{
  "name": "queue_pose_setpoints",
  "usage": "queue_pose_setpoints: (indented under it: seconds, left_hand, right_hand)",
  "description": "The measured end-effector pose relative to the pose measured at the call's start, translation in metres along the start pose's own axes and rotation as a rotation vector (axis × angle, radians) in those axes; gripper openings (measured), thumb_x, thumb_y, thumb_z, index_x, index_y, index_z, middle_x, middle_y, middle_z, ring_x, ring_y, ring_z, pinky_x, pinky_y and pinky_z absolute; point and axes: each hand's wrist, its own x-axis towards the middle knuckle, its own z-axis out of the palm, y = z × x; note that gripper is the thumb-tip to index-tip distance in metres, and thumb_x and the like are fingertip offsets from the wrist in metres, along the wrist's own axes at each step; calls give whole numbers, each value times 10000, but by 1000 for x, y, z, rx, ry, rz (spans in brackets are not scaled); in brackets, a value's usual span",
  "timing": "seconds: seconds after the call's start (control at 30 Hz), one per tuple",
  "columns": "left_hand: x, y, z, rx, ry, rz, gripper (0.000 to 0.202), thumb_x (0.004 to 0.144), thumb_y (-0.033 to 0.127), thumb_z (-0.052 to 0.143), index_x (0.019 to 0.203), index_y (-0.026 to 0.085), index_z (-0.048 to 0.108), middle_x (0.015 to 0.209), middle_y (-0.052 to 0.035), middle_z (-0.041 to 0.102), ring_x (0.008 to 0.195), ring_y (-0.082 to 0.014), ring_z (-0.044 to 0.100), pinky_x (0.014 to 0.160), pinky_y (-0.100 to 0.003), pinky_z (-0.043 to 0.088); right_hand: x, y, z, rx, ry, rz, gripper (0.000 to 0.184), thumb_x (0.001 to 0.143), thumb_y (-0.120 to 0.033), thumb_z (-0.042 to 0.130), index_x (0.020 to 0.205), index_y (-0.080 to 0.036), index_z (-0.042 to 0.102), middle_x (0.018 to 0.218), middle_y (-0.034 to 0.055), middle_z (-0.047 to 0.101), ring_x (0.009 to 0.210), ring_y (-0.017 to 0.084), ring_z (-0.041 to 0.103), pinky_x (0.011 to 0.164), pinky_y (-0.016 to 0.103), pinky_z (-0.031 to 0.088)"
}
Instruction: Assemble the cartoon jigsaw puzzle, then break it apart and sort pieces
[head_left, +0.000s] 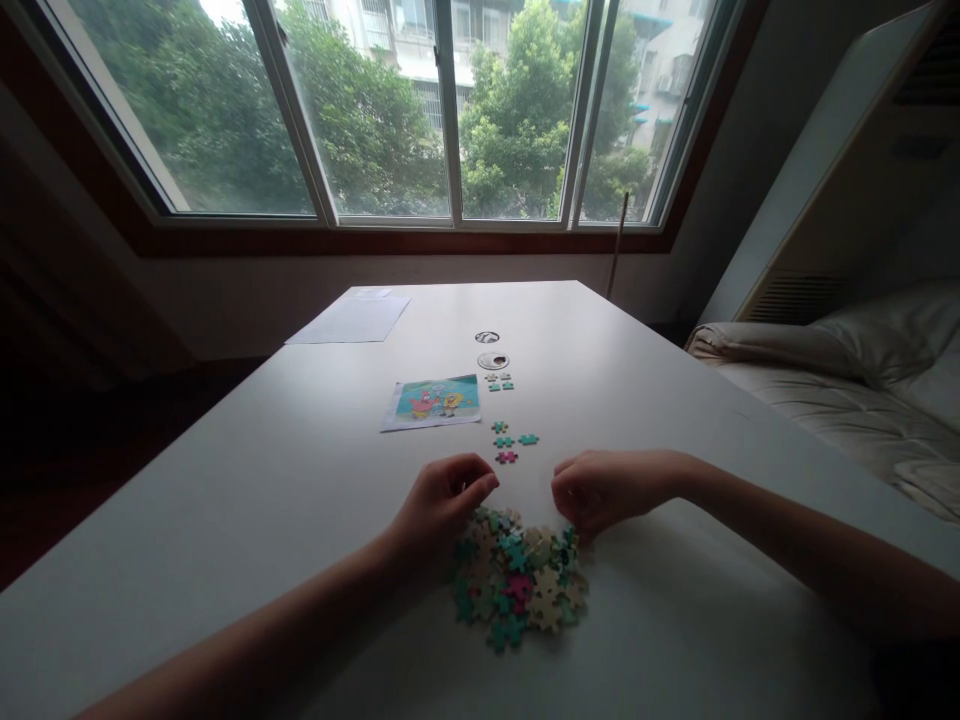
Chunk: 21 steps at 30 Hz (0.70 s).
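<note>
A heap of jigsaw puzzle pieces (517, 585) in teal, cream and magenta lies on the white table (300, 540) between my forearms. At the heap's upper left edge is my left hand (448, 492), its fingers curled and the thumb close to the index finger. My right hand (600, 490) rests by the upper right edge with its fingers folded in. Whatever either hand may hold is hidden. Just beyond them lie several loose pieces, including a magenta piece (507, 457) and a teal piece (529, 439).
A cartoon picture sheet (439, 400) lies left of the loose pieces. Farther back are a small group of pieces (500, 382), two round items (493, 361) and white paper (352, 318). A window (450, 120) stands behind the table, a padded cover (810, 380) at right.
</note>
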Motion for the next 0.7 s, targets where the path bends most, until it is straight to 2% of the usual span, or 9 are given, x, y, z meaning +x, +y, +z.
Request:
queue_pose_setpoints:
  seconds: [0.07, 0.13, 0.3, 0.4, 0.53, 0.7]
  left_hand:
    - [0, 0, 0, 14, -3, 7, 214, 796, 309, 528, 696, 123, 558, 585, 37, 421, 562, -88, 369, 507, -197, 310]
    - [-1, 2, 0, 50, -17, 23, 217, 799, 305, 523, 685, 123, 555, 573, 42, 411, 546, -83, 357, 497, -193, 303]
    - [-1, 6, -1, 203, -107, 109, 211, 802, 291, 515, 714, 120, 601, 566, 29, 470, 533, -85, 383, 501, -198, 316]
    - [-2, 7, -1, 268, -135, 157, 211, 807, 289, 510, 763, 124, 634, 603, 5, 544, 556, -97, 432, 534, -207, 349]
    - [-2, 8, -1, 284, -138, 191, 213, 811, 290, 513, 772, 131, 650, 629, -9, 588, 568, -101, 461, 548, -205, 368]
    - [-3, 9, -1, 265, -141, 226, 184, 793, 270, 539, 744, 132, 650, 617, -2, 579, 560, -93, 451, 540, -197, 363]
  right_hand:
    - [-1, 1, 0, 22, 19, -17, 151, 718, -260, 635, 787, -144, 568, 740, -10, 542, 637, 68, 481, 574, 172, 407]
    - [1, 0, 1, 24, 98, -50, 117, 737, -239, 614, 789, -146, 567, 730, -11, 546, 643, 69, 487, 589, 176, 415]
    - [13, -4, 11, -77, 497, -204, 73, 805, -198, 534, 778, -142, 570, 799, 33, 573, 713, 79, 516, 662, 194, 435]
    - [22, -5, 21, -248, 658, -333, 79, 821, -194, 518, 790, -152, 577, 794, 38, 581, 738, 91, 516, 696, 217, 429]
    - [28, -6, 28, -532, 722, -479, 74, 830, -175, 509, 808, -165, 579, 774, 25, 602, 736, 104, 505, 695, 251, 407]
    - [29, -6, 30, -664, 775, -524, 57, 833, -175, 515, 844, -167, 570, 782, 14, 609, 727, 102, 511, 674, 260, 394]
